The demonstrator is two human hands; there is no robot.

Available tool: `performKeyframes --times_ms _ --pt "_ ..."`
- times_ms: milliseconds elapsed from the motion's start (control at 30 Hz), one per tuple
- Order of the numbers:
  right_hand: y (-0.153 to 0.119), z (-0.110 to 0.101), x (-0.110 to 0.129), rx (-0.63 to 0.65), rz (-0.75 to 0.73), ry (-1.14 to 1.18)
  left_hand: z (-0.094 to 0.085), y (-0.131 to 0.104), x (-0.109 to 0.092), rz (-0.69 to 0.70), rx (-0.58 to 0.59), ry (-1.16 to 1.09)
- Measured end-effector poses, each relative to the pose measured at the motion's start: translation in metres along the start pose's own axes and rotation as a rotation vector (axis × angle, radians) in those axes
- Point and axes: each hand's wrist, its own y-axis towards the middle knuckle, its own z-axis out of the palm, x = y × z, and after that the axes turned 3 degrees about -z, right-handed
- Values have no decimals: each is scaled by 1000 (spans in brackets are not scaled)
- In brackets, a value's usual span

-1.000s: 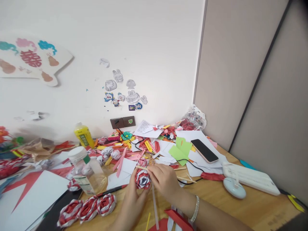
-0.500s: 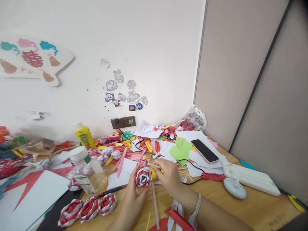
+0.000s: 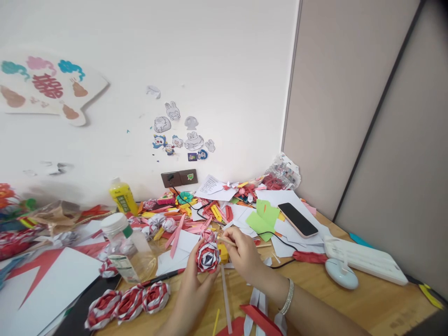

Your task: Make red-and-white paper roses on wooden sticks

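Note:
My left hand (image 3: 193,282) is wrapped round a folded-paper flower (image 3: 209,258) in red, white and dark grey, held upright above the desk. A smaller pink-red paper rosette (image 3: 209,236) sits at its top. My right hand (image 3: 247,256) pinches a thin wooden stick (image 3: 226,241), its tip against the flower's right side. Just below the stick, a yellow paper piece (image 3: 223,254) touches the flower. A pale narrow strip (image 3: 226,298) runs down beneath it. Three red-and-white paper rosettes (image 3: 129,303) lie in a row to the left of my left hand.
A clear jar with a white lid (image 3: 117,233) and a yellow bottle (image 3: 123,195) stand at the left. Paper scraps (image 3: 182,224) cover the back. To the right lie a phone (image 3: 297,219), a white lamp (image 3: 367,259) and a black cable (image 3: 280,266).
My right hand has shifted very slightly, tilting the stick a little against the flower. My left hand and the flower stay in place.

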Motion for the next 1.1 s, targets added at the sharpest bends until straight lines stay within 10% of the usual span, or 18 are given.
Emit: performKeyframes --times_ms 467,1100 --pt "-1 1 0 56 193 428 -1 1 -8 -26 20 9" --pt "3 -7 10 25 159 304 -2 0 -8 7 21 34"
